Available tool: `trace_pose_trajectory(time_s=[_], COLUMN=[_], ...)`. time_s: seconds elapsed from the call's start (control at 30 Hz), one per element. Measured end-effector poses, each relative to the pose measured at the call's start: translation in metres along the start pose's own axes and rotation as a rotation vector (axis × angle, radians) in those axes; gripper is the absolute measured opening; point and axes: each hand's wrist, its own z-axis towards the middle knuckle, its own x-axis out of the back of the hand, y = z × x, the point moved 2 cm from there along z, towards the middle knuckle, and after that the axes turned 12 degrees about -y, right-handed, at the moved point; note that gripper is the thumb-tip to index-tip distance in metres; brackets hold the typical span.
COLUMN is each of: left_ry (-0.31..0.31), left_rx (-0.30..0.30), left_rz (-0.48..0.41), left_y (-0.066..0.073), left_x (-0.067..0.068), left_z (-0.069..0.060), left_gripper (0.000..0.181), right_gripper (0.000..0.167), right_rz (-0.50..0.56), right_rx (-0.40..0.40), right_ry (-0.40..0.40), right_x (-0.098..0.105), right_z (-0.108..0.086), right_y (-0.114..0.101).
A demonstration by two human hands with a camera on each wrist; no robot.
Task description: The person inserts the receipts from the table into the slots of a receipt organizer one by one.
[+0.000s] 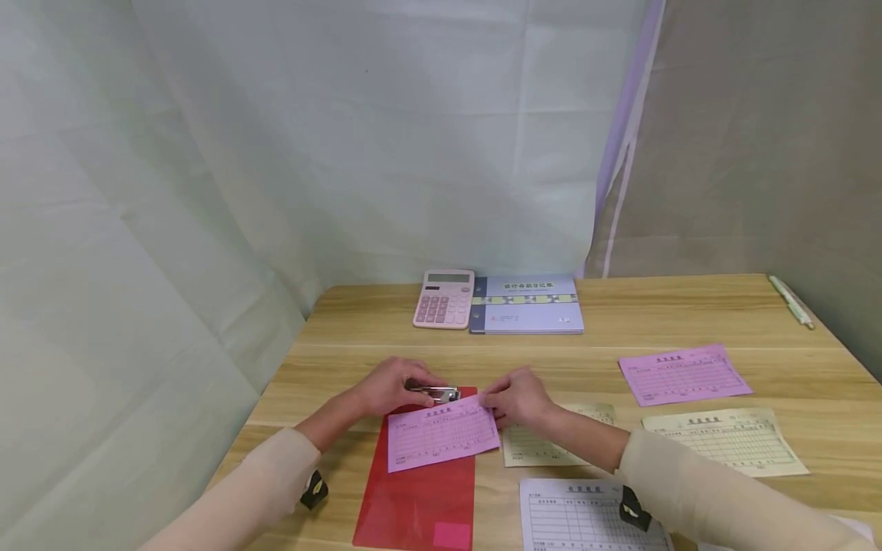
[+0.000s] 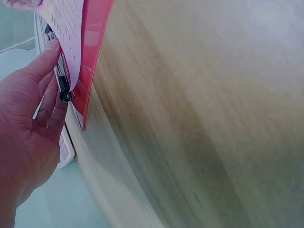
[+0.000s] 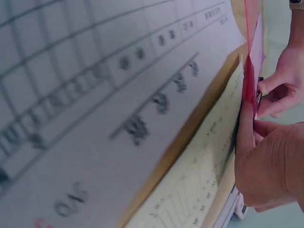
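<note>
1. One red clipboard [image 1: 406, 505] lies below both hands' fingers, its clip end at the left fingertips and its long axis running from there back toward the wearer.
2. Across it, just wearer-side of the left fingers, slants a purple slip [image 1: 443, 435]; its long axis rises toward the right fingers, which hold its far right corner.
3. Beneath the right fingers and wrist, partly covered, is a yellow slip [image 1: 524, 451].
4. The right hand [image 1: 518, 396] pinches the purple slip and is the nearer to it; the left hand [image 1: 396, 386] sits just beyond its far edge.
5. Between the two sets of fingers is the metal clip [image 1: 446, 395], gripped by the left thumb and fingers. The slip's far edge runs close along it; whether any paper is under it I cannot tell.
6. Only the left wrist view shows thumb and fingers on opposite sides of the clip, and the slip's curled edge standing off the clipboard; from the head, both look flattened together.
</note>
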Motion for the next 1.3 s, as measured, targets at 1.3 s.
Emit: trace_pose_trajectory(time_s=[1.3], left_ry=[0.094], left_rx=[-0.19], left_rz=[0.602], left_y=[0.025], left_x=[-0.008], left_z=[-0.008], left_gripper=[0.029], right_gripper=[0.011], right_rz=[-0.3], right_rx=[0.105], right_ry=[-0.054], right_x=[-0.009], right_z=[0.016], right_y=[-0.014])
